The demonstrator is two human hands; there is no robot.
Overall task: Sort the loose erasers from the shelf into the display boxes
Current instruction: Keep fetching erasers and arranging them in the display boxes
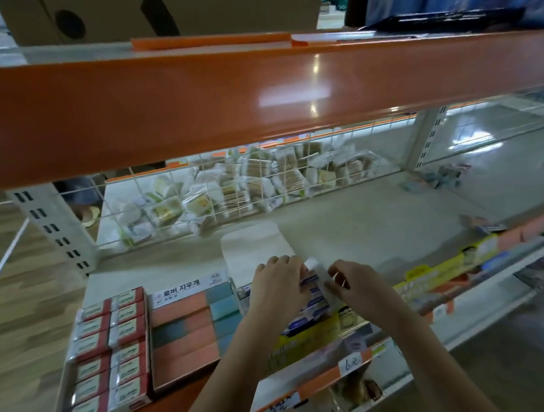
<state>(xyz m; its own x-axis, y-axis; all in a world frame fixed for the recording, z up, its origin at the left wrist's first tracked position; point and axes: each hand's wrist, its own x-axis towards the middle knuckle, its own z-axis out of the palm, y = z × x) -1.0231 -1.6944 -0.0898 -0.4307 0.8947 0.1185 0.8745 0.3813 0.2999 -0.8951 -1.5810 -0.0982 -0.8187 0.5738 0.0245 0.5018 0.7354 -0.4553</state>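
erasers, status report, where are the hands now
Left hand and right hand both at the blue-white erasers in the yellow display box. Loose erasers remain far right. Nothing blocking.

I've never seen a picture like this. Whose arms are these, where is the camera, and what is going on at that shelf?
There is no machine here: these are a person's two bare arms, seen from a wide-angle camera worn on the head, looking forward and down. That is why the orange shelf beam looms so large and curved.

The left hand and the right hand meet over a display box with a yellow front, and together they grip a bundle of white and blue erasers at its opening.

To the left stand two more boxes: one of red-sleeved erasers and one of pink and teal erasers. A few loose erasers lie far back on the right. Behind a wire grid are packets I cannot identify.
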